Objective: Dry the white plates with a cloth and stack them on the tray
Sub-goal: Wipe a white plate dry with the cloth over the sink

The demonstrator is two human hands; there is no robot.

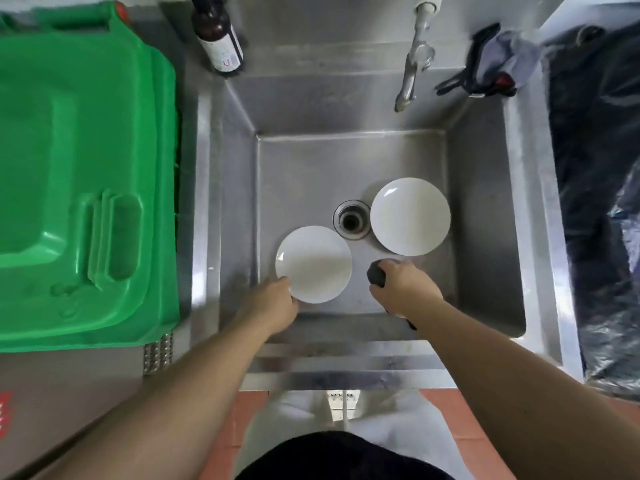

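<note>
While my left hand (273,299) pinches the near rim of the nearer white plate (313,264), my right hand (398,289), clutching a dark cloth (376,274), sits just beside it, the second plate (410,216) lying beyond.

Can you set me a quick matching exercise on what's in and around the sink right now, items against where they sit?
Items:
1. near plate
2. far plate
3. dark cloth
4. brown bottle

Places:
A. on the sink ledge, back left corner
B. held in the right hand
C. on the sink floor, right of the drain
D. gripped at its edge by the left hand

Pairs: 1-D, 2-C, 3-B, 4-A
</note>
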